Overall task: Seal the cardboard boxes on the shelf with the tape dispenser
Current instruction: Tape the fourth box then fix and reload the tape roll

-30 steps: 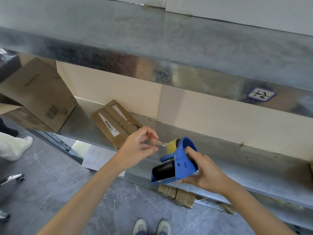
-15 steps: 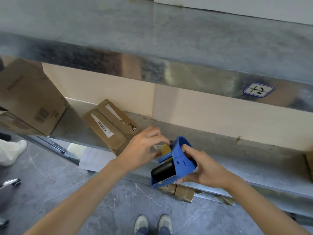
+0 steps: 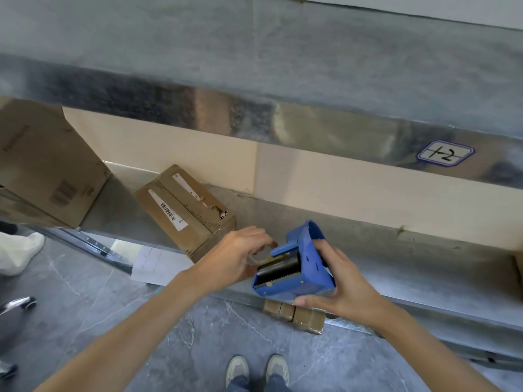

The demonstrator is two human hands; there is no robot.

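A blue tape dispenser (image 3: 304, 264) with a black roller and toothed blade is held in front of the metal shelf (image 3: 368, 250). My right hand (image 3: 339, 287) grips its right side from below. My left hand (image 3: 237, 258) curls its fingers at the dispenser's left side, pinching the clear tape end by the roller. A small cardboard box (image 3: 184, 210) with white barcode labels lies on the shelf, just left of my left hand. A larger cardboard box (image 3: 45, 165) leans at the shelf's far left.
An upper metal shelf beam (image 3: 254, 123) with a label reading 12 (image 3: 445, 153) overhangs the work area. A white paper sheet (image 3: 158, 264) hangs below the shelf edge. Taped brown packets (image 3: 294, 315) lie on the grey floor beneath. My shoes (image 3: 257, 369) stand below. Another person's white shoe (image 3: 17, 250) is at left.
The dispenser has tipped so its blade and roller face up toward me. My left hand dropped from the pulled-out tape strip to the dispenser's left side. The view shifted slightly right.
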